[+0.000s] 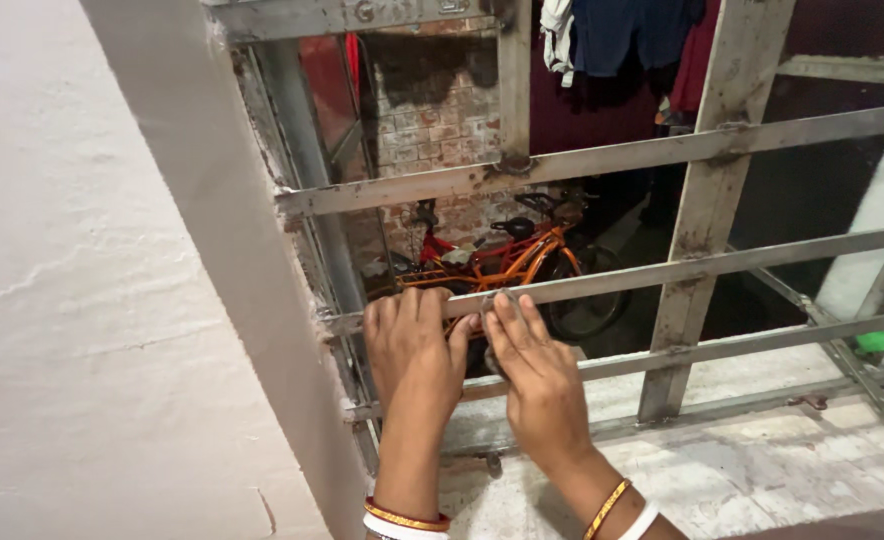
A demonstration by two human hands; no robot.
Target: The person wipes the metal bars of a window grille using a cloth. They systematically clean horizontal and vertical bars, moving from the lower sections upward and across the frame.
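Left hand [414, 345] lay flat, fingers draped over grille bar [662, 272]. Right hand [532, 375] just beside, fingers pinched below bar, maybe on small dark thing. Bar ran left-right, rising rightward.

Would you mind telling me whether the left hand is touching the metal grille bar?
Touching: the head view shows the left hand with its fingers curled over the horizontal grille bar.
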